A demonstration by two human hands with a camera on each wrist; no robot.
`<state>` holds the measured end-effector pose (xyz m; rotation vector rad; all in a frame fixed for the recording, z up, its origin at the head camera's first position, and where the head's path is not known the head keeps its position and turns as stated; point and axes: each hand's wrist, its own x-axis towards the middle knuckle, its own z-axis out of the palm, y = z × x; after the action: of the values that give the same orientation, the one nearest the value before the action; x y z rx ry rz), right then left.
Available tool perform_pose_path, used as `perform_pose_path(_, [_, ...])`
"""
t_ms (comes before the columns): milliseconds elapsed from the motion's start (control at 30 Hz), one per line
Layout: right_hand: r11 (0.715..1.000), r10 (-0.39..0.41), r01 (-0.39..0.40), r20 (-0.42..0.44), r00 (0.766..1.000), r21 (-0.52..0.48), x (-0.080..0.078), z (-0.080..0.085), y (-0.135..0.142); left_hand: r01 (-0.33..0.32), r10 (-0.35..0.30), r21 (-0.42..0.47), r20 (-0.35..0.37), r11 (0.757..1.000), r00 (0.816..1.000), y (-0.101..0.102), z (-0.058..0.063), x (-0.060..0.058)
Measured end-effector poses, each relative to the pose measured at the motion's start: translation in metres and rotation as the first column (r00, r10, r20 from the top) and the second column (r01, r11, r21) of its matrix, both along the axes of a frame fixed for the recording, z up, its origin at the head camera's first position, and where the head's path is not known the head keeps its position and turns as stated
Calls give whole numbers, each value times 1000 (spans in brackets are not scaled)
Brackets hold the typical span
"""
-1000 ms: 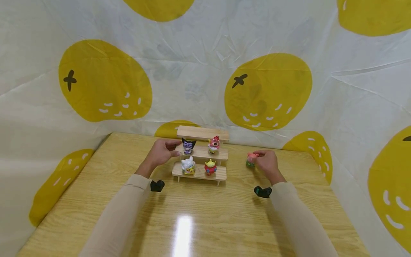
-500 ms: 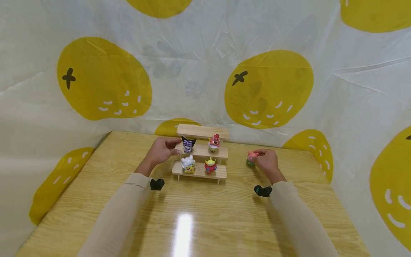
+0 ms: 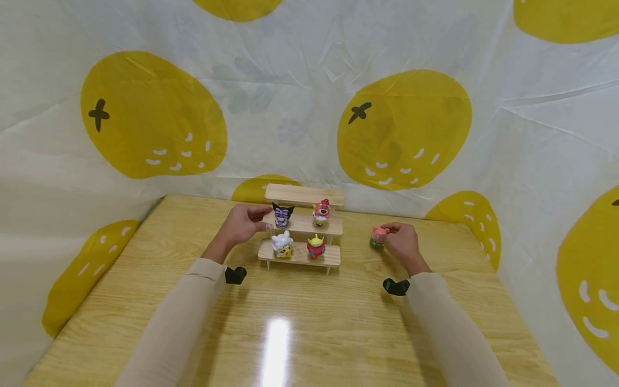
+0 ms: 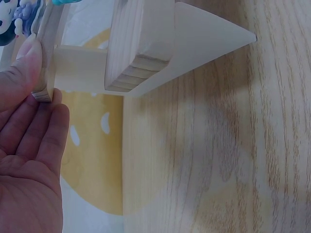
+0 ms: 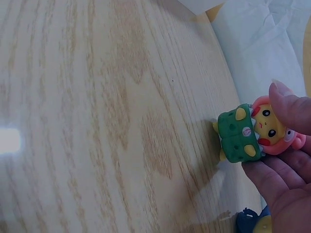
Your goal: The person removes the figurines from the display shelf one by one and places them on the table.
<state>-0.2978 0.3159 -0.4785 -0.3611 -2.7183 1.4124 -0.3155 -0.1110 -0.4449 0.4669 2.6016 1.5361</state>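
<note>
A three-tier wooden display stand (image 3: 304, 195) stands near the back of the table. My left hand (image 3: 243, 222) grips the left end of its middle shelf (image 4: 46, 58), thumb on top and fingers below. Just by that thumb sits a purple and black figurine (image 3: 282, 216); a pink bear figurine (image 3: 321, 213) shares the shelf. The lowest shelf bears a white and yellow figurine (image 3: 282, 245) and a red, yellow-headed alien figurine (image 3: 316, 246). Right of the stand, my right hand (image 3: 402, 243) pinches a figurine (image 5: 243, 131) with a pink hood, yellow face and green body.
A blue and yellow figurine (image 5: 256, 222) lies partly in view below the right hand in the right wrist view. Black wrist devices (image 3: 235, 275) hang at both cuffs. A fruit-printed sheet (image 3: 285, 107) walls the table (image 3: 329, 322) at the back and sides.
The head view has tilted down slightly, so the sheet's print sits higher in it. Both hands keep their holds, with little visible movement.
</note>
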Motion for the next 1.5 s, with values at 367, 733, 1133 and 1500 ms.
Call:
perform_pose_path(367, [997,57,-56,-27,998,48,4,-1,3,-7,7,5,10,1000,1000,0,-2,-1])
perform_pose_path(733, [996,93,-93,-17,996,13,8,3,3,-10,10,-13,-5,1000,1000,1,-7,3])
perform_pose_path(1133, [998,46,-50,-91,995,-39,10,23,4,-3,3,-10,-27,1000,1000,-1,-7,1])
perform_pose_path(1500, [986,111,-125,-126,986,-110,17,43,-9,-8,7,-12,-32,1000,999,-2,-5,2])
